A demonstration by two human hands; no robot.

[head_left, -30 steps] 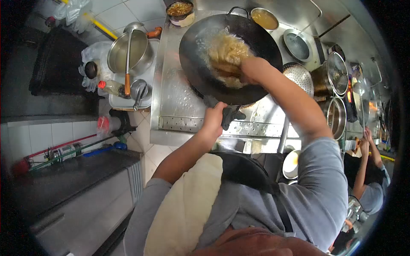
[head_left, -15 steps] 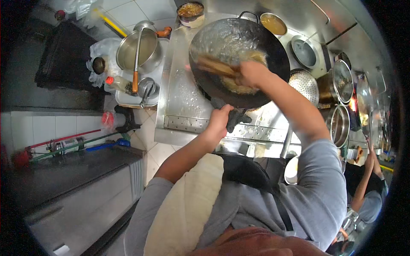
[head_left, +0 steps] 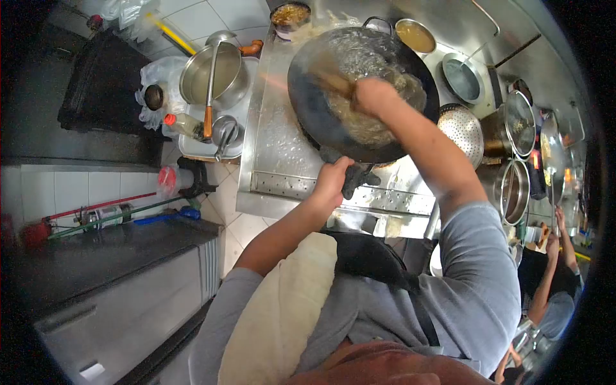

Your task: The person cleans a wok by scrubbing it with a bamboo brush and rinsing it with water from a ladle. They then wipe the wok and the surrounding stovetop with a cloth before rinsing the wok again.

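Observation:
A large dark wok [head_left: 304, 106] sits on the steel range, with cloudy liquid [head_left: 401, 86] swirling and foaming inside. My right hand [head_left: 375, 97] is over the wok, closed around a brown bamboo wok brush [head_left: 335, 82] that is smeared by motion. Where its bristles meet the wok is too blurred to tell. At the wok's near edge, my left hand [head_left: 332, 182] is closed on the wok handle through a dark folded cloth [head_left: 357, 181]. The cloth hides most of the handle.
A perforated strainer [head_left: 461, 133] and steel pots [head_left: 513, 186] stand to the right. At left, a tray [head_left: 192, 151] holds a pot with a ladle [head_left: 209, 96] and a red-capped bottle [head_left: 186, 124]. Bowls [head_left: 416, 36] sit behind the wok. Another person's arms [head_left: 545, 276] show at far right.
The brush and my right hand have shifted slightly within the wok, and the liquid has swirled and spread. My left hand keeps its hold. The view has shifted a little.

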